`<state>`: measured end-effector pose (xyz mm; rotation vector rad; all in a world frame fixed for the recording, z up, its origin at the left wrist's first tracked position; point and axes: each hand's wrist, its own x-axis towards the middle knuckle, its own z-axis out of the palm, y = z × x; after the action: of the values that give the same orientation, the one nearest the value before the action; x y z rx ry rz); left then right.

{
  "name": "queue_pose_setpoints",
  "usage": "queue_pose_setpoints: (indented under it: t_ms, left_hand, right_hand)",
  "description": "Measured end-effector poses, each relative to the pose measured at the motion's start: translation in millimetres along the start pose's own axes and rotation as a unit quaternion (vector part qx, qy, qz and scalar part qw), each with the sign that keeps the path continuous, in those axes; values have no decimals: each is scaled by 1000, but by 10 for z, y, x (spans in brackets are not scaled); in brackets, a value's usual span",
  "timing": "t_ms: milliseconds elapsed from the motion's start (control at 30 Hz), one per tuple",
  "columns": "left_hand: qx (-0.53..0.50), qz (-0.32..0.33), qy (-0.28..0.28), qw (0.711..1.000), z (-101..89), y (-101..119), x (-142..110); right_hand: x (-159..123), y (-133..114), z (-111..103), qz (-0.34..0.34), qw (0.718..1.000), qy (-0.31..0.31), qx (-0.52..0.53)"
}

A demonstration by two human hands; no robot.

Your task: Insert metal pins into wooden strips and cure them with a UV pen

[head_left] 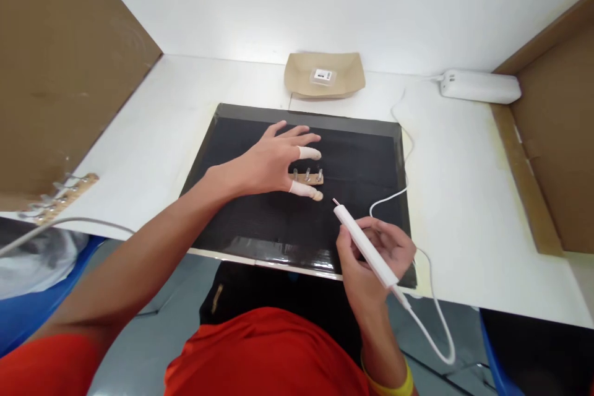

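Observation:
My left hand (273, 161) spreads its fingers over the black mat, with pale finger cots on the thumb and index finger. Between those two fingers lies a short wooden strip (315, 180) carrying small shiny upright pieces; the palm side hides its left end. I cannot tell whether the hand touches the strip. In my right hand (378, 253) is a white corded pen-shaped tool (366, 247), gripped along its body. Its thin pinkish tip points up and left, a short way from the left thumb and apart from the strip.
The black mat (250, 223) covers the middle of the white table. Behind it stands a cardboard tray (297, 77) with a small clear case (323, 77). A white power block (480, 86) sits back right; a white cord (408, 158) crosses the mat's right edge. Another wooden strip (69, 198) with shiny pieces lies left.

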<state>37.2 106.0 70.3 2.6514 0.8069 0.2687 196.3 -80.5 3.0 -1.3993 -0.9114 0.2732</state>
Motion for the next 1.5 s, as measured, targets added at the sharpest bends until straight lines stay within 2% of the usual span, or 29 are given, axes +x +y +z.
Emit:
queue_pose_setpoints:
  t_ms: [100,200,600,833,1267,1500]
  left_hand:
    - [43,3,-61,997,56,5,176]
    - [54,-1,-100,994,88,-3,248]
    - [51,6,-122,991,148,15,340]
    - [26,9,-94,995,183,3,327]
    - [35,37,7,999,300,-14,215]
    - [40,33,21,998,358,-47,174]
  right_hand:
    - [-17,23,-3,-5,1000,-10,-6]
    - [-12,15,-20,-4,1000,-25,-3]
    - [-98,69,-77,44,996,-66,-43]
    - [-94,76,-74,38,996,-67,-49]
    - [-95,74,-80,41,994,-71,-65]
    - [-94,97,-85,33,995,-75,-63]
